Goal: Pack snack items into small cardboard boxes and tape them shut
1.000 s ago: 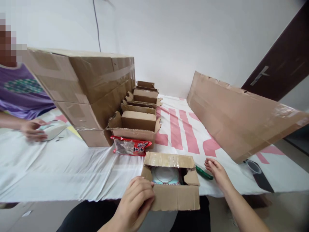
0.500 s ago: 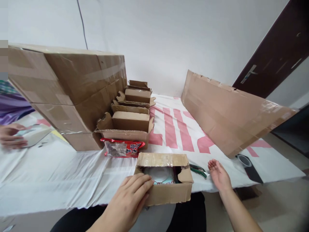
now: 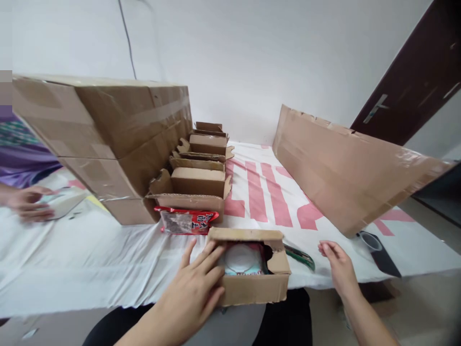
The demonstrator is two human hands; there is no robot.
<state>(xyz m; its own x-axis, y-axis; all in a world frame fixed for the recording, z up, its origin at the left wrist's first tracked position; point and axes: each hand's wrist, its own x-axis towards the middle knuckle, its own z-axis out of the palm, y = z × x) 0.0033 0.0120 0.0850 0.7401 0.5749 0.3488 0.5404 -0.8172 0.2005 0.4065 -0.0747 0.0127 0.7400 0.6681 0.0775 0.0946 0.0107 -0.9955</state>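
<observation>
A small brown cardboard box stands at the table's front edge with its top partly open. Inside lies a pack with a round white lid and a pale blue printed front. My left hand lies over the box's left end, fingers apart, touching the cardboard with the thumb low near the front wall. To the right of the box, my right hand hovers by the table edge, fingertips closed together; whether anything is between them cannot be made out. A green-handled cutter lies between the box and my right hand.
A red snack packet leans by a row of open cardboard boxes. Large taped cartons are stacked at left; a cardboard panel stands at right. Tape roll lies right. Another person's hand is far left.
My left hand's fingers have spread and shifted leftward, uncovering more of the pack. My right hand has gone from open-palmed to fingertips drawn together. The view has shifted slightly.
</observation>
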